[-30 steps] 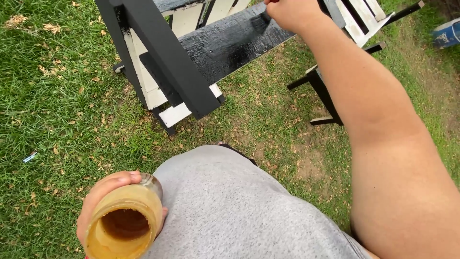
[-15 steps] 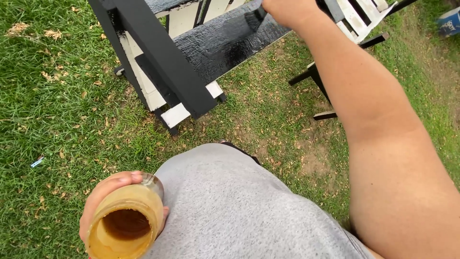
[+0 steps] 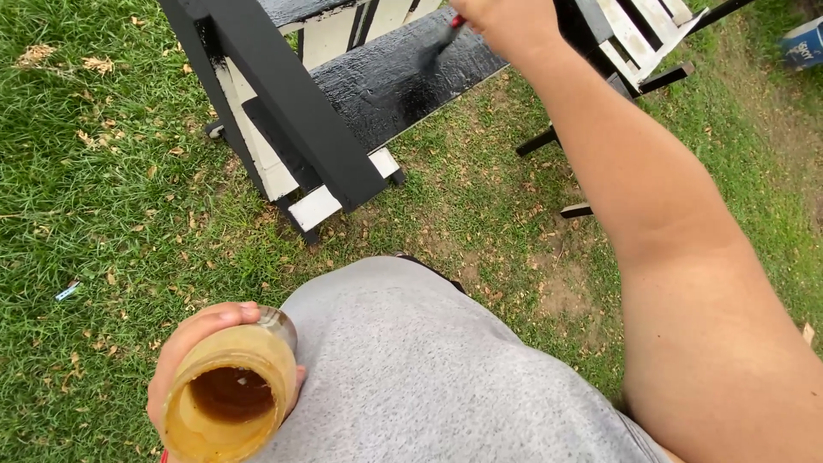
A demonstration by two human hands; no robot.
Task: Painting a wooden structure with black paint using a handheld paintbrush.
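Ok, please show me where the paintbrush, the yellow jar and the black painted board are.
paintbrush (image 3: 444, 39): head view, on the dark bristles.
yellow jar (image 3: 230, 403): head view, on its open mouth.
black painted board (image 3: 386, 81): head view, on its wet black face.

We see one package: a blue container (image 3: 806, 41) with white print, on the grass at the top right edge.

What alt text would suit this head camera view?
A person's right hand strokes a paintbrush over a wooden chair's black-painted slat, outdoors on grass. Their left hand holds an open yellowish jar against a grey shirt.
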